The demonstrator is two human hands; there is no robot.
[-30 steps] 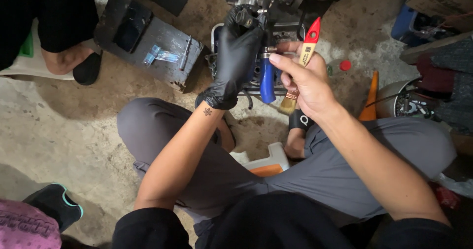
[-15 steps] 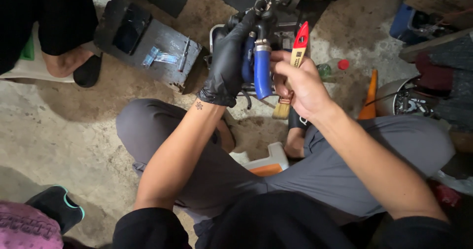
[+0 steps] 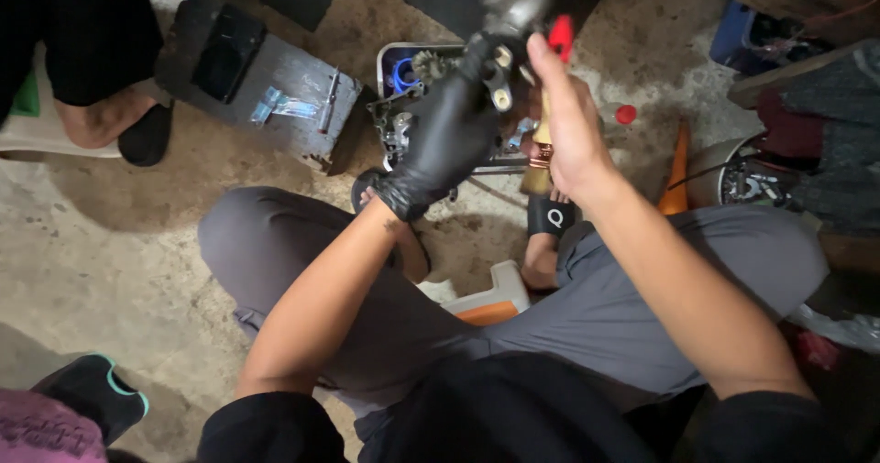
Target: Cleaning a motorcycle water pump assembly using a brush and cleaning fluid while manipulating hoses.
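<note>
Hands: both raised at 12 o'clock over the seated person's lap, meeting on one metal part (image 3: pixel 513 5).
Left hand (image 3: pixel 449 133): black-gloved, closed round the underside of the part, fingers wrapped tight; a small gear-like piece showed at its 11 o'clock.
Right hand (image 3: pixel 573 124): bare, fingers narrow and curled about a brush (image 3: pixel 541 156) with a wooden handle and copper ferrule; red tip (image 3: pixel 560 34) stood just beside the part.
Part: blurred, grey, held clear of the floor, above the tray (image 3: pixel 390 60).
Handling: the gloved grip judged best kept firm and steady, so that the tool met the part squarely.
Surroundings: grey block (image 3: pixel 275 105) at 10 o'clock; red cap (image 3: pixel 625 114) at 2 o'clock; another person's foot (image 3: pixel 137 133) at 9 o'clock.
</note>
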